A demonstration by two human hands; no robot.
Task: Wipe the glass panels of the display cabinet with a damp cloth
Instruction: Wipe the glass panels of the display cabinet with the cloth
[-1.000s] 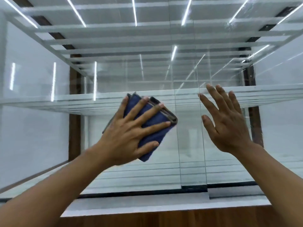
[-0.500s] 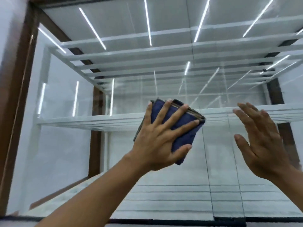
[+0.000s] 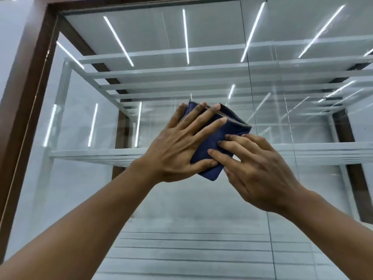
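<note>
The left hand [image 3: 177, 150] lies flat, fingers straight and spread, pressing a folded blue cloth [image 3: 232, 126] against the front glass panel [image 3: 181, 209] of the display cabinet. The right hand [image 3: 260, 172] is not clenched; its lightly bent fingers touch the lower right part of the cloth. A glass shelf [image 3: 90, 153] lies behind the panel, and the dark brown frame [image 3: 30, 98] borders it on the left.

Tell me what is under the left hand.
A folded blue cloth, which the left hand presses flat; the right hand touches its edge. The glass behind the cloth is covered.
</note>
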